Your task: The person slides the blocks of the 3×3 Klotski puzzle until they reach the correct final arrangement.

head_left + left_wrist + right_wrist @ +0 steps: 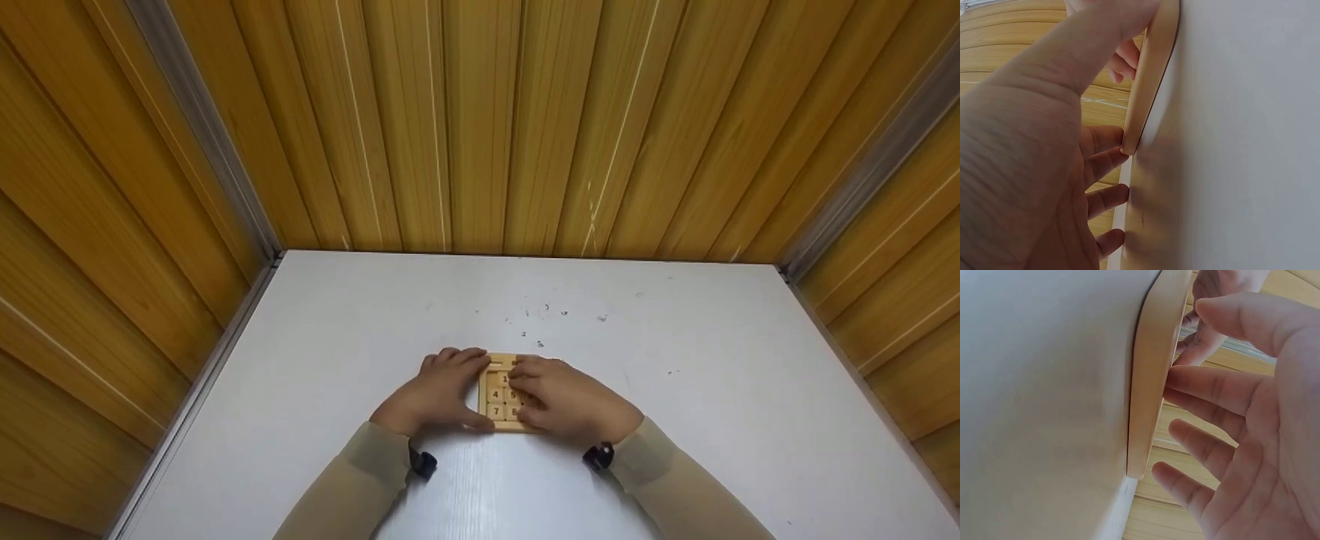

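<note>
A wooden number slide puzzle (496,395) lies flat on the white table, its tiles 1, 4, 5, 7 and 8 readable from above. My left hand (441,390) holds the puzzle's left side, thumb on the near edge and index finger at the far corner. The left wrist view shows that thumb over the wooden frame (1154,73), with the other fingers spread along the table. Reaching over from the right, my right hand (566,394) covers the right-hand tiles. In the right wrist view its fingers (1213,382) extend over the puzzle's top, the index fingertip right at the surface.
The white table (337,315) has small dark scuff marks (564,313) beyond the puzzle. Wood-patterned panels (480,135) stand along the back and both sides. A black wrist device (424,465) sits at each sleeve cuff.
</note>
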`<state>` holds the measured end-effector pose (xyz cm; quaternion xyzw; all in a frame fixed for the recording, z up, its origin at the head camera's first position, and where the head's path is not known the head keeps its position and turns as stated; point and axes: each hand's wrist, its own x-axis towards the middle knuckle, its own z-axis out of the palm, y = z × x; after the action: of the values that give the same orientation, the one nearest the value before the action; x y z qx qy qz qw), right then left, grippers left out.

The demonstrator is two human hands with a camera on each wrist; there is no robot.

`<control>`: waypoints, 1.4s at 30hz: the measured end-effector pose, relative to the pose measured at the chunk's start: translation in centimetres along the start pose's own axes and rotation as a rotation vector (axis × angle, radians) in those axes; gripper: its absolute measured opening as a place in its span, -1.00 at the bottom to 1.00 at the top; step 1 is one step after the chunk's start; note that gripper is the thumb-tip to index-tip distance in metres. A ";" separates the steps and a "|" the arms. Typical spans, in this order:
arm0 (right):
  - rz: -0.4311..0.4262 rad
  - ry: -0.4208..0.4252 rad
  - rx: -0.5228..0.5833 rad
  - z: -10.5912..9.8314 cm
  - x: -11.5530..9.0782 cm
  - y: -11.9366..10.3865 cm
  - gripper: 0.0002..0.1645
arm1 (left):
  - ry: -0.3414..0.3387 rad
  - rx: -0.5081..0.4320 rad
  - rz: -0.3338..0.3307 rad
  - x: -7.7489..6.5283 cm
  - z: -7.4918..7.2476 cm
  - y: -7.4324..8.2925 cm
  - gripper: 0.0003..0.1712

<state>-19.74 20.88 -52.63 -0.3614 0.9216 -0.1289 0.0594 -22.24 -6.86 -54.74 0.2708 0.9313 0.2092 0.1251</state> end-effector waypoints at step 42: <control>0.030 -0.069 0.008 -2.1 -0.6 0.6 -0.36 | 0.003 -0.021 0.008 -0.2 0.0 -0.1 0.40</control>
<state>-20.13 22.08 -50.79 -0.3515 0.9238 -0.1190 0.0946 -22.14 -7.02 -54.72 0.2730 0.9281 0.2198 0.1255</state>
